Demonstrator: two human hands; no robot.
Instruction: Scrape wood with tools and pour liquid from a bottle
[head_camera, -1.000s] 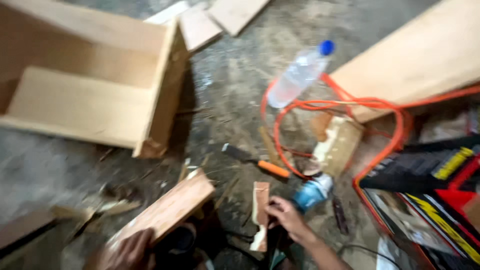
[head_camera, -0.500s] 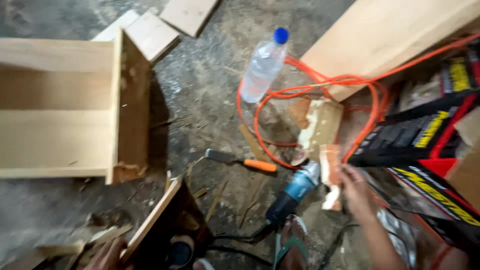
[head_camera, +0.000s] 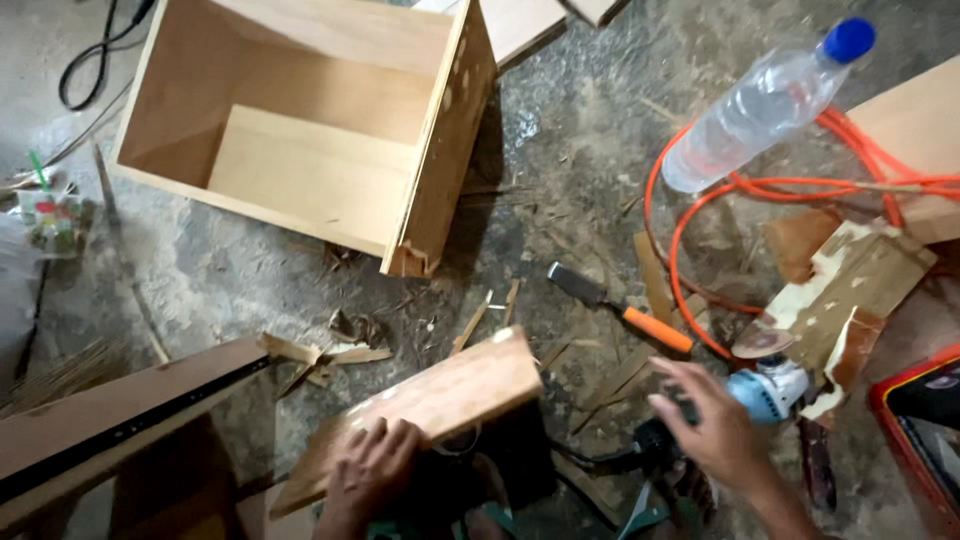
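Nearest: left hand (head_camera: 372, 470) lies flat, fingers spread, on the low end of a small wooden board (head_camera: 420, 410) propped at a tilt; palm pressing, not clenched round it. Right hand (head_camera: 712, 425) rests over the dark body of the angle grinder (head_camera: 745, 400) on the floor, fingers curled loosely on top; whether the grip is closed, I cannot tell. Judgement: settle a full grip first and keep its cord clear. Just beyond lies an orange-handled chisel (head_camera: 620, 308). Further off: orange cable (head_camera: 700, 200), plastic bottle (head_camera: 760, 105), open wooden box (head_camera: 320, 130)
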